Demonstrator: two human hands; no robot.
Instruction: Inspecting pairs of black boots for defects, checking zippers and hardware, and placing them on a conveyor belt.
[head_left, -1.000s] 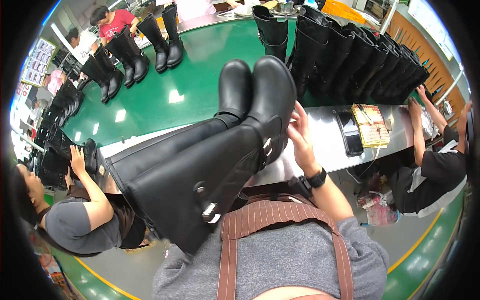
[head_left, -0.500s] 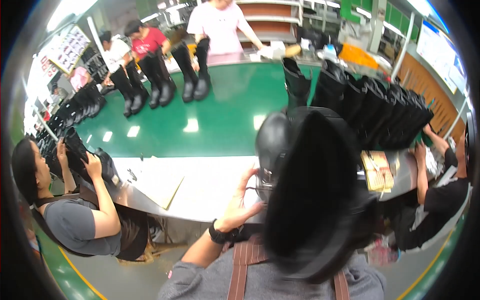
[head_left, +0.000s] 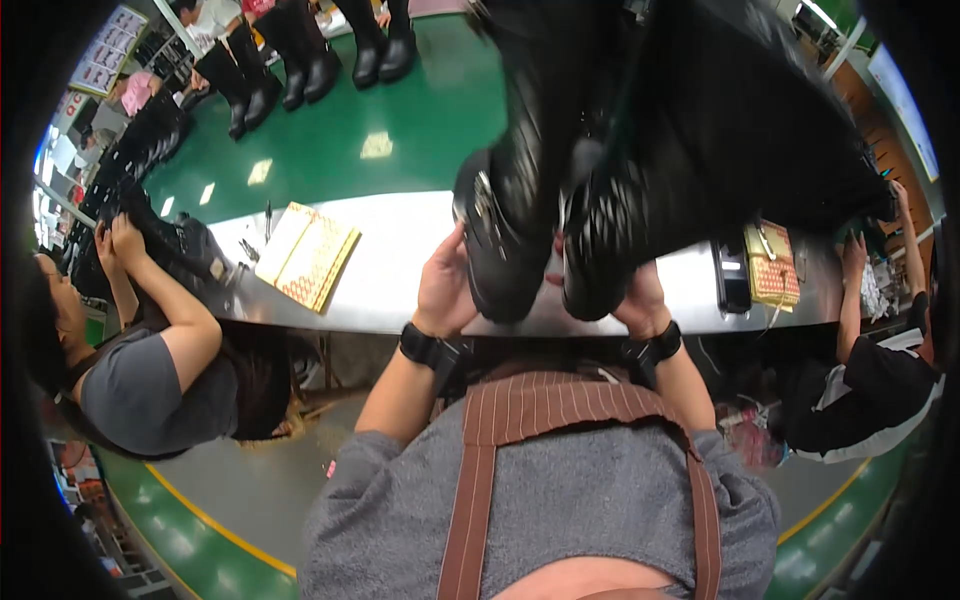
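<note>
Two tall black boots are held side by side over the near edge of the bench, toes toward me and shafts rising away. My left hand (head_left: 446,288) is closed around the side of the left boot (head_left: 505,235), low on the foot. The right boot (head_left: 607,240) is gripped low on its foot by my right hand (head_left: 642,300), whose fingers are partly hidden behind it. Both boots have creased, shiny uppers, and a narrow gap shows between their toes. A black band circles each of my wrists.
Pairs of black boots (head_left: 300,55) stand on the green table (head_left: 300,170). A yellow patterned booklet (head_left: 310,255) lies on the metal bench (head_left: 390,240) at left, another pad (head_left: 770,265) at right beside a black box (head_left: 732,278). Co-workers sit close on both sides.
The large blurred boot shaft has swung up and away from my chest. Both boots now show side by side, and my right hand, hidden before, has come into view holding one.
</note>
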